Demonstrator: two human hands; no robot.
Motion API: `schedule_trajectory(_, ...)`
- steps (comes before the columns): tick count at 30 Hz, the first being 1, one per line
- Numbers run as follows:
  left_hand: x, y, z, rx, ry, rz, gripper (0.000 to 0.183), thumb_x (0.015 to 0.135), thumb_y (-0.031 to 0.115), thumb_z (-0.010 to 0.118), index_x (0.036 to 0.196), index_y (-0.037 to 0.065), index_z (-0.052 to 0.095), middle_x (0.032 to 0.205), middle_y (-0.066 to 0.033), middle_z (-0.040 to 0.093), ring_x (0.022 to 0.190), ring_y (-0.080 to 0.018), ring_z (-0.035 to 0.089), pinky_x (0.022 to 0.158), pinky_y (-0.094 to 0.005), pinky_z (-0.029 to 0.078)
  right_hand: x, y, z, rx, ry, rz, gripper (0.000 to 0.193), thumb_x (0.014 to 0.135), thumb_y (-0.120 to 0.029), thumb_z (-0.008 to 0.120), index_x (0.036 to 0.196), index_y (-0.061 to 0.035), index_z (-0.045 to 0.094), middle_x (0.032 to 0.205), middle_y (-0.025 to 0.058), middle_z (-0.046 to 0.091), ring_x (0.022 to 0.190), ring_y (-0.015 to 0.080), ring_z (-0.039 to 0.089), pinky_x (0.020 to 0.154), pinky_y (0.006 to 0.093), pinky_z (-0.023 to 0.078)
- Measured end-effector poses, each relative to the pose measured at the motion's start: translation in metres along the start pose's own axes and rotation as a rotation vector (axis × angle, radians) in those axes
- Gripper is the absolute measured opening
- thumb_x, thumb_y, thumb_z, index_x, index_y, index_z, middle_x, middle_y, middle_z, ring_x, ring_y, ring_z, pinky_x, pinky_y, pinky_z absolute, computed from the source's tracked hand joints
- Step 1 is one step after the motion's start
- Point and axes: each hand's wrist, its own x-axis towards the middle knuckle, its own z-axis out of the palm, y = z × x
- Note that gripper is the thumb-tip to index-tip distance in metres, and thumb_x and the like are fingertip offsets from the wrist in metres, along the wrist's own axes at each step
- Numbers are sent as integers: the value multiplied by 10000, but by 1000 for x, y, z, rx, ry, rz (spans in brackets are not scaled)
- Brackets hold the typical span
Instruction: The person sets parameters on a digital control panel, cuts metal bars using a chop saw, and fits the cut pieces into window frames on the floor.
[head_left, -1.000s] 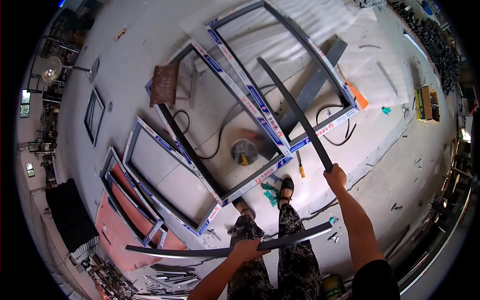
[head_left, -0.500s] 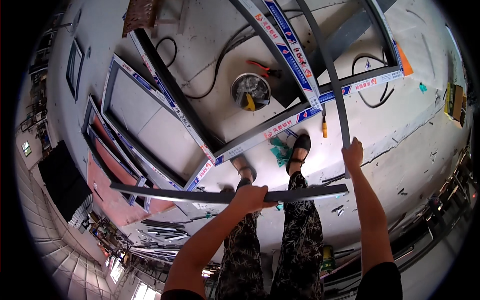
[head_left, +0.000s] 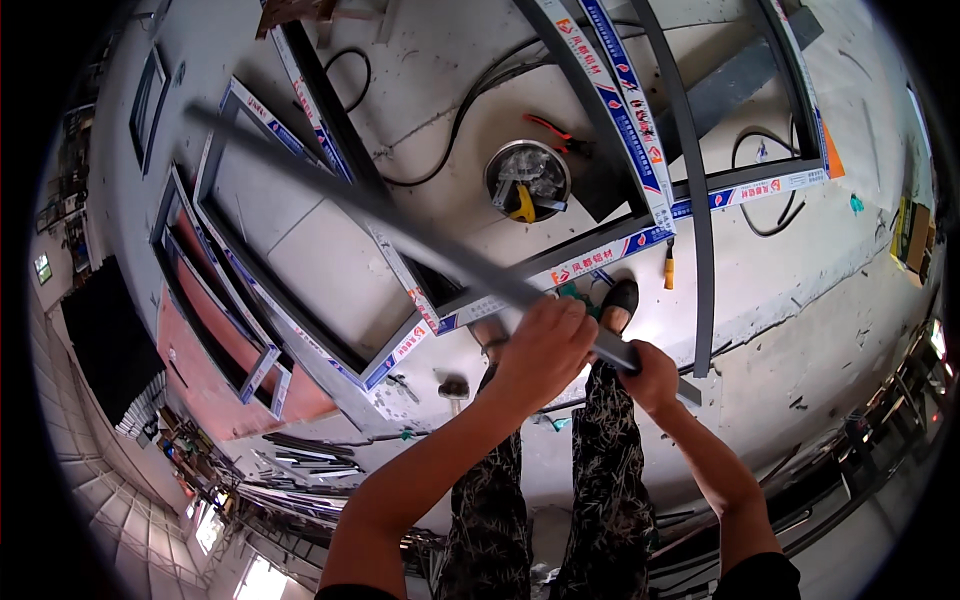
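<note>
A long grey metal bar [head_left: 430,242] slants across the view from the upper left down to the lower right, in front of my legs. My left hand [head_left: 545,348] is closed round it from above, short of its lower end. Farther down, my right hand [head_left: 652,378] also grips the bar, its fingers wrapped round close to the end. A second dark grey strip [head_left: 690,190] lies across the large frame [head_left: 535,262] to the right, touched by neither hand. Blue and white film covers much of that frame, which is on the floor beyond my feet.
A round metal bucket [head_left: 489,182] with a yellow-handled tool stands inside the frame, red-handled pliers [head_left: 552,130] beside it. A yellow-handled tool [head_left: 669,268] and a hammer [head_left: 453,388] lie nearby. More frames [head_left: 215,190] rest on the left. A dark cable [head_left: 450,140] crosses the floor.
My right hand has let go of the strip on the right and taken hold of the bar. The bar has swung from level to slanting, its left end going up and away.
</note>
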Motion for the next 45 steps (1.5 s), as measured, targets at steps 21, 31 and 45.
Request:
schedule_trajectory(21, -189, -303, 179, -336, 547, -1174, 447, 922, 343, 613, 1111, -57, 543, 905, -169, 599, 824, -275, 564, 766, -390, 459, 187, 52, 41, 188, 273, 254, 434, 852, -298, 699, 1112, 30, 583, 884, 206, 665, 802, 339, 660, 691, 388, 504)
schedule_trajectory(31, -176, -289, 192, -299, 715, -1281, 569, 960, 303, 578, 1364, -43, 374, 998, -194, 556, 886, -291, 511, 837, -386, 414, 221, 42, 12, -383, 185, -58, 383, 759, -305, 746, 974, -35, 581, 839, 164, 643, 802, 358, 636, 680, 448, 499)
schedule_trajectory(45, -118, -243, 117, -255, 895, -531, 427, 888, 106, 595, 1275, -24, 470, 1247, -206, 502, 1119, -361, 512, 959, -415, 422, 212, 48, 15, 414, 115, 86, 388, 859, -373, 710, 880, 4, 619, 676, 49, 627, 581, 110, 589, 523, 249, 445)
